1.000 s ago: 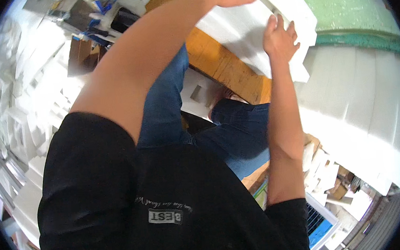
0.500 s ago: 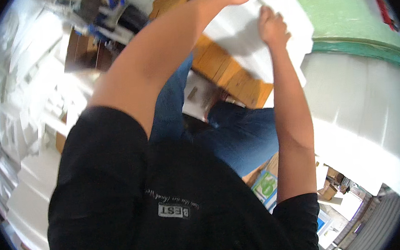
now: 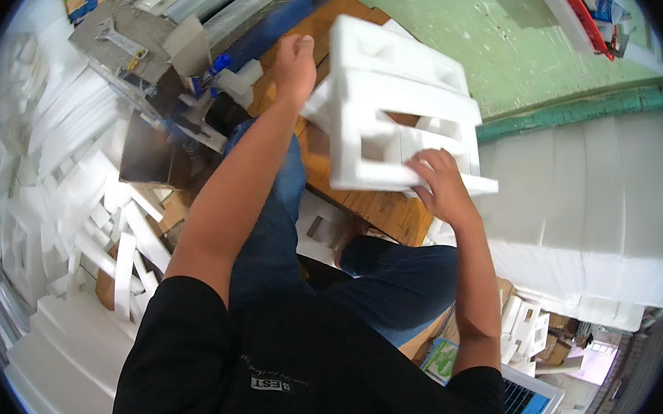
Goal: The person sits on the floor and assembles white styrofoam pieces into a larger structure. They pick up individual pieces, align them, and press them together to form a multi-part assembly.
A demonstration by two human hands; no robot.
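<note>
A white foam block with cut-out openings (image 3: pixel 348 120) stands tilted over a wooden bench (image 3: pixel 379 212). Its near right edge is gripped by my right hand (image 3: pixel 445 189), thumb on one side and fingers over the rim. Another white foam piece (image 3: pixel 318 108) shows partly behind its left side. My left hand (image 3: pixel 295 71) is raised to the left of the block, apart from it, with the fingers curled in. Whether anything small is in that hand is hidden.
Stacked white foam sheets (image 3: pixel 573 203) stand at the right, below a green ledge (image 3: pixel 581 113). Foam offcuts (image 3: pixel 125 274) are heaped at the left. A wrench (image 3: pixel 122 41) lies on a grey machine top. At the far right is a red tray (image 3: pixel 585 12) with small items.
The white foam has been lifted and tipped, so its openings now show. My left hand has left the foam and moved left and nearer; my right hand has also come nearer.
</note>
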